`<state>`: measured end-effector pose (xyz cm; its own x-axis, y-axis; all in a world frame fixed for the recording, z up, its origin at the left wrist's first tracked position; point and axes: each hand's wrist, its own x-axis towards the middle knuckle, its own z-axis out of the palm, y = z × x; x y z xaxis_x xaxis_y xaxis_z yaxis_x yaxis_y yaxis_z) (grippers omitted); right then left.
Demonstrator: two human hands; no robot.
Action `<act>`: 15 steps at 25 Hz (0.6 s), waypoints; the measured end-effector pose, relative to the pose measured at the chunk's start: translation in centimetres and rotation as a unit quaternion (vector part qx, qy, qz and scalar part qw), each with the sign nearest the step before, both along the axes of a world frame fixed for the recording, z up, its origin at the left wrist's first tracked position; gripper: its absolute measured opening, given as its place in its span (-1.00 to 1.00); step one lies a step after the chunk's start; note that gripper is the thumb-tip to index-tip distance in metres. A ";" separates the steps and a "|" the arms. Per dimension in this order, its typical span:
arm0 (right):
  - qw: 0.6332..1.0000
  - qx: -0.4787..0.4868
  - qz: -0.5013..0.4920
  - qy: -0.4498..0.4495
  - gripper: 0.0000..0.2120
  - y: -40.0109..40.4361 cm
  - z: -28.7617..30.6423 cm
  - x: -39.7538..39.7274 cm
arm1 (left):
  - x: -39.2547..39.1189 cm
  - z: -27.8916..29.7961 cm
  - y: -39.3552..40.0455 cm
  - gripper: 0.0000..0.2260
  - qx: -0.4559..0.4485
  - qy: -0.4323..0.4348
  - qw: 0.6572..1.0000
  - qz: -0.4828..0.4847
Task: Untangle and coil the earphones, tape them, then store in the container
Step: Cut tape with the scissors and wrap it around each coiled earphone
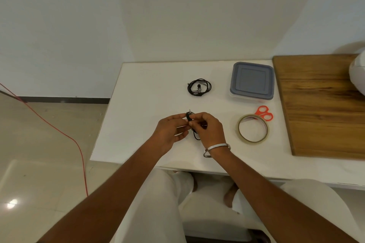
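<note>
Both hands meet over the middle of the white table [138, 120]. My left hand [170, 131] and my right hand [207, 129] pinch a bunched black earphone cable [189, 117]; its jack pokes up between my fingertips and a loop hangs down under my right hand. A second pair of black earphones [199, 87] lies coiled on the table farther back, untouched. The container [251, 80], clear with a grey-blue lid on it, stands at the back right. A roll of clear tape [253, 128] lies flat to the right of my right hand.
Orange-handled scissors [263, 113] lie just behind the tape roll. A wooden board [324, 104] covers the table's right side, with a white object [358, 73] at its far edge. A red cord [65, 134] runs across the floor on the left.
</note>
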<state>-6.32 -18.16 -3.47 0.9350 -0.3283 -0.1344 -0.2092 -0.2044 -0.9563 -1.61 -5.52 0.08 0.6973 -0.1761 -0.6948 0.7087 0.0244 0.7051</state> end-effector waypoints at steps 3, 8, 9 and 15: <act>1.000 -0.028 0.004 -0.011 -0.80 0.5 -0.1 0.0 | 0.2 0.1 0.2 -0.74 -0.003 0.020 1.000 0.022; 0.998 -0.049 -0.020 0.021 -0.79 1.8 0.3 0.5 | 0.3 0.1 0.6 -0.71 0.017 0.002 1.000 0.017; 0.998 -0.045 -0.018 0.029 -0.76 2.0 0.4 0.6 | 0.3 0.2 0.7 -0.71 0.028 -0.009 0.999 0.013; 0.994 -0.087 0.061 0.025 -0.60 4.3 0.3 0.4 | 0.5 -0.6 2.0 -0.68 0.165 -0.062 0.984 0.002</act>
